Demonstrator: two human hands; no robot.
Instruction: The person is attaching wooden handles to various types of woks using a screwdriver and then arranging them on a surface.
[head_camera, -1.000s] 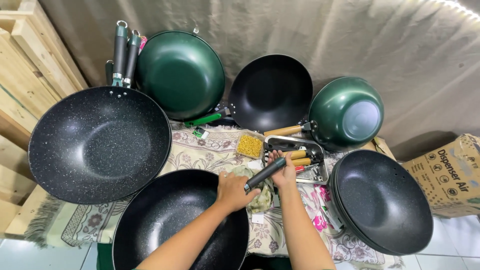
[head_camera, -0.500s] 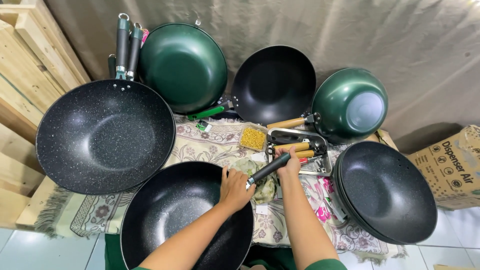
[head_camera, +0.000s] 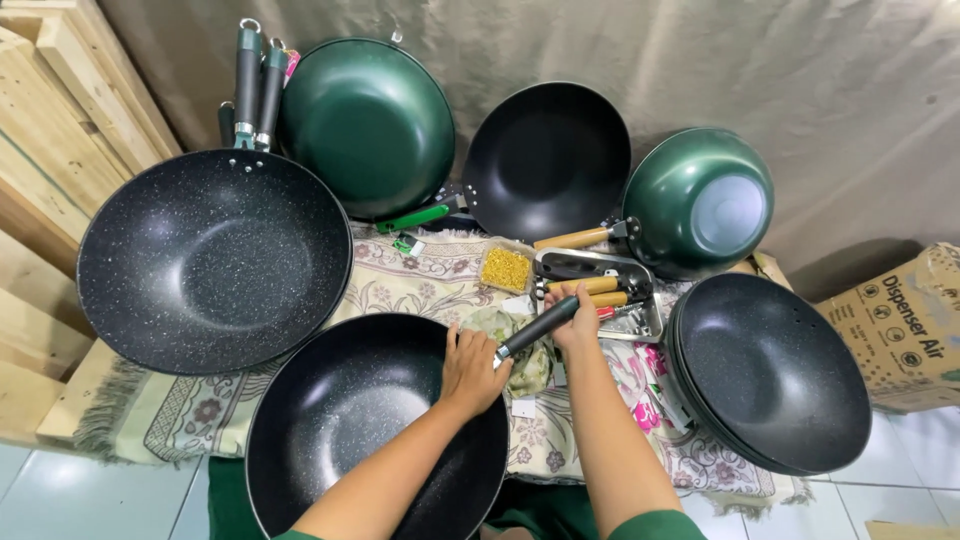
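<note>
Right hand grips the dark handle, as a second ago; left hand now presses the near wok rim, closed around nothing. Handle apparently meets the rim, so fitting seems underway. Tray lies just beyond.

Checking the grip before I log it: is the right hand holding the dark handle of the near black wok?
Yes, the right hand is wrapped around the dark handle of the black wok.
</note>
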